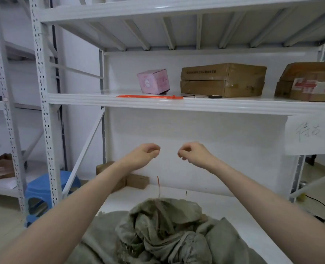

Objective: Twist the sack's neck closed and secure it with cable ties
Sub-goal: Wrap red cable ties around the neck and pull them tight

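Observation:
A grey-green woven sack (163,231) lies on the low white shelf at the bottom centre, its neck bunched up. A thin red cable tie end (158,182) sticks up from the bunched neck. Several orange-red cable ties (150,96) lie along the front edge of the middle shelf. My left hand (145,152) and my right hand (193,152) hover side by side in the air above the sack, well below the middle shelf. Both have their fingers curled in, and nothing shows in either.
A pink box (153,81) and brown cartons (222,80) stand on the middle shelf (81,101). A small dark tool (215,96) lies by its edge. A blue stool (41,189) is on the floor at the left. A paper label (312,132) hangs at the right.

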